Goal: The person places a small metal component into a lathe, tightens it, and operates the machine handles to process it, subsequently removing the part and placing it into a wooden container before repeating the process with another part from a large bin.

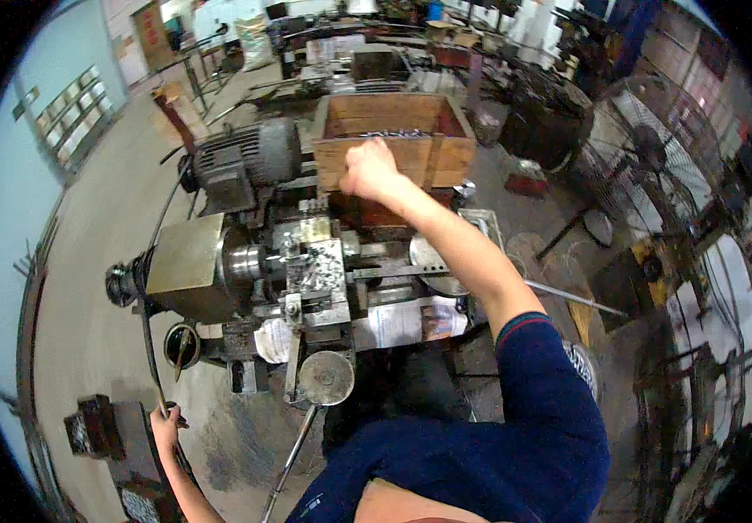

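Note:
My left hand (165, 427) is closed around the lower end of a long dark lever (151, 357), which runs up past the headstock of a small metal lathe (186, 266). My right arm reaches forward over the machine. At its end my right hand (369, 170) is closed in front of the near wall of a wooden crate (437, 161); whatever its fingers hold, if anything, is hidden. Small shiny metal pieces (393, 134) lie inside the crate. Metal chips cover the lathe's tool slide (317, 266), below my right forearm.
An electric motor (250, 161) sits left of the crate. A black pot with a brush (182, 346) hangs by the headstock. A round-ended handle (325, 378) juts toward me. Newspaper (393, 324) covers the lathe's front. A large fan (646, 148) stands at the right.

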The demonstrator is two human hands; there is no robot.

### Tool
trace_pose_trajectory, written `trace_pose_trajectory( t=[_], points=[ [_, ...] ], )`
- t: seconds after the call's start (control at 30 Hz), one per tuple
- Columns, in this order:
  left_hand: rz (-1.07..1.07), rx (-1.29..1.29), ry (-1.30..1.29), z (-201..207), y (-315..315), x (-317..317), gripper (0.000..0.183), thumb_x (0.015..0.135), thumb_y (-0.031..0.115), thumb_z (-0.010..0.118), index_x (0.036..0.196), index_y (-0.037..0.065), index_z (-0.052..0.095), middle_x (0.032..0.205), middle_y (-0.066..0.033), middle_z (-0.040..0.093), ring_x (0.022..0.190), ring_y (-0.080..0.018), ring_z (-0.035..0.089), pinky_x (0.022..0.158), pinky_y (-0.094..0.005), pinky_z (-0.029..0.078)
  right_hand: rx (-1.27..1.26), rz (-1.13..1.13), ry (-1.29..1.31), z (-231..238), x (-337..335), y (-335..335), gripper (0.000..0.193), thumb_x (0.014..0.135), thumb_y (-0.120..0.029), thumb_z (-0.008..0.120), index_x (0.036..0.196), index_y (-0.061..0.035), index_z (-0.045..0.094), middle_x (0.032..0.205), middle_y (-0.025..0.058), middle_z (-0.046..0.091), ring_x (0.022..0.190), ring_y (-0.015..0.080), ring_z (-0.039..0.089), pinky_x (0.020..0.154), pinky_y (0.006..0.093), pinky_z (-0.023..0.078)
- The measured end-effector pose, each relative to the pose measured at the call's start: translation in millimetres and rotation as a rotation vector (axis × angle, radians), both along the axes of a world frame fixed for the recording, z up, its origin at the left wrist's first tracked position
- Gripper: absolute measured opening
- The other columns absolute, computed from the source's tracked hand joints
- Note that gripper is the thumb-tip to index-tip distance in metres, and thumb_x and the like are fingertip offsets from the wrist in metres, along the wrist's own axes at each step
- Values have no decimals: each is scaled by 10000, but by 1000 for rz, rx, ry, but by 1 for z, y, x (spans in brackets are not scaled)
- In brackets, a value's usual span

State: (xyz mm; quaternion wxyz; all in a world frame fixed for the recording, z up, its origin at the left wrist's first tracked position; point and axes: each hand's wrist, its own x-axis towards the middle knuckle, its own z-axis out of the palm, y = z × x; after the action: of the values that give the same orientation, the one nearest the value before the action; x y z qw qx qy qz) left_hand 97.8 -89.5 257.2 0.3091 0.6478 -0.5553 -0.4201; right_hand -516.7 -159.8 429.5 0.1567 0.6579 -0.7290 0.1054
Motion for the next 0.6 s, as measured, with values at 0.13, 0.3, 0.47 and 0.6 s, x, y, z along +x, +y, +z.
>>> trace_pose_trajectory(
  t=[0.13, 0.3, 0.47, 0.6],
  points=[
    [-95, -153, 17, -14, -12, 8, 217, 815, 151, 613, 878, -44, 541, 594, -55, 514, 480, -131, 493, 458, -305, 457, -330, -85, 8, 1, -41, 21, 460, 567, -249, 656, 999, -95, 631, 1185, 192, 497, 1037, 344, 490, 895, 440, 403],
    [28, -26, 15, -20, -5, 24, 265, 852, 200, 608, 944, -47, 574, 692, -73, 553, 595, -153, 527, 546, -307, 435, -345, 173, -335, -55, -28, 123, 430, 585, -215, 651, 997, -90, 630, 1225, 174, 478, 1080, 349, 480, 887, 434, 419],
    [38, -27, -277, -16, 2, 42, 407, 741, 396, 686, 934, 38, 676, 802, -181, 641, 682, -332, 592, 637, -436, 483, -16, -86, -684, -139, -59, 302, 415, 597, -201, 638, 980, -41, 644, 902, 159, 625, 828, 300, 608, 744, 375, 483],
    [0, -57, -323, -27, -8, 34, 387, 745, 378, 680, 956, 54, 670, 808, -183, 642, 698, -344, 597, 634, -434, 480, -83, -785, -905, -199, -118, 461, 384, 626, -230, 612, 947, -25, 665, 903, 157, 662, 839, 233, 640, 741, 321, 496]
  ],
)
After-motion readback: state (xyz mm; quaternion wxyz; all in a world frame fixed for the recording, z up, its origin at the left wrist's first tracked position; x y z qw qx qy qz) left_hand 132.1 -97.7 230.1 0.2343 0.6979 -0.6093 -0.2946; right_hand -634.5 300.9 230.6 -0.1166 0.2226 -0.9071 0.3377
